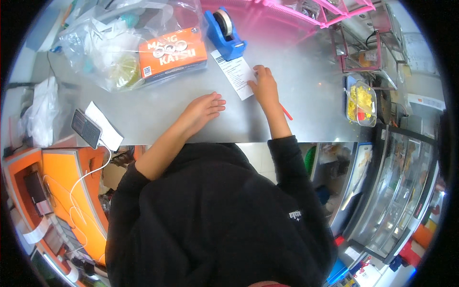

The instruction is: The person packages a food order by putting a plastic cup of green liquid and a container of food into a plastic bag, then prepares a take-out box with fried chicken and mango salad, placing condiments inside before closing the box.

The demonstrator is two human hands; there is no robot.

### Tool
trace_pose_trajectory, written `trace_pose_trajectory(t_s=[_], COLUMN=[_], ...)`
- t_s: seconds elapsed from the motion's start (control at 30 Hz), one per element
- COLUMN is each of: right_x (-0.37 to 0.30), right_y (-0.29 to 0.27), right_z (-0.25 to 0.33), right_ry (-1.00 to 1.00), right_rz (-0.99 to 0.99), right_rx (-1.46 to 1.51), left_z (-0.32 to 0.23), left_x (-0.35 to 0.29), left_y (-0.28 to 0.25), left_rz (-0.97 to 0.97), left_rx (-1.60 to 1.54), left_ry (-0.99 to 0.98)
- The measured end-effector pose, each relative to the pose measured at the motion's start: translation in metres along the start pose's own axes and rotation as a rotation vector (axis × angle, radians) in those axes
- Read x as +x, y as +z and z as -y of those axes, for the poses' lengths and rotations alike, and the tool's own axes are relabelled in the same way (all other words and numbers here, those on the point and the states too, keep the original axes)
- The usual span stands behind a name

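Observation:
My left hand (pixel 204 109) lies flat, palm down, on the steel counter (pixel 306 71) and holds nothing. My right hand (pixel 264 87) sits just to its right with fingers curled, pressing on the right edge of a white printed paper slip (pixel 235 72). A thin red pen-like stick (pixel 287 113) pokes out from under my right wrist; whether it is held cannot be told. Both sleeves are black. A blue tape dispenser (pixel 224 28) stands just beyond the slip.
A clear plastic bag with an orange box (pixel 173 51) lies at the back left. A phone (pixel 86 128) on a white cable and a white paper (pixel 109 128) sit at the counter's left edge. A clear container of yellow food (pixel 362 101) stands right, under a pink rack (pixel 330 12).

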State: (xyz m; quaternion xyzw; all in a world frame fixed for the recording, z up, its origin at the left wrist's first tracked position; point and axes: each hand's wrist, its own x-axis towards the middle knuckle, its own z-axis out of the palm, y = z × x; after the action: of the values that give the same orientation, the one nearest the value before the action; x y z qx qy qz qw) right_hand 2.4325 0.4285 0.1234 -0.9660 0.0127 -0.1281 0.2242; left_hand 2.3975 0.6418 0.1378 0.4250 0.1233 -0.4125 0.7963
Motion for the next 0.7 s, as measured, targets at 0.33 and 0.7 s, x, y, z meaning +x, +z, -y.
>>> trace_pose_trajectory(t_s=[0.33,0.7], right_x=[-0.008,-0.06], right_y=[-0.017,-0.023], right_z=[0.001,0.111], right_ry=[0.092,-0.556], right_rz=[-0.056,0.25], right_rx=[0.311,0.167], left_z=[0.019,0.006], left_x=[0.021,-0.004], left_y=[0.023,-0.021], left_rz=[-0.234,-0.23], left_rx=[0.059,0.068], left_ry=[0.12,0.186])
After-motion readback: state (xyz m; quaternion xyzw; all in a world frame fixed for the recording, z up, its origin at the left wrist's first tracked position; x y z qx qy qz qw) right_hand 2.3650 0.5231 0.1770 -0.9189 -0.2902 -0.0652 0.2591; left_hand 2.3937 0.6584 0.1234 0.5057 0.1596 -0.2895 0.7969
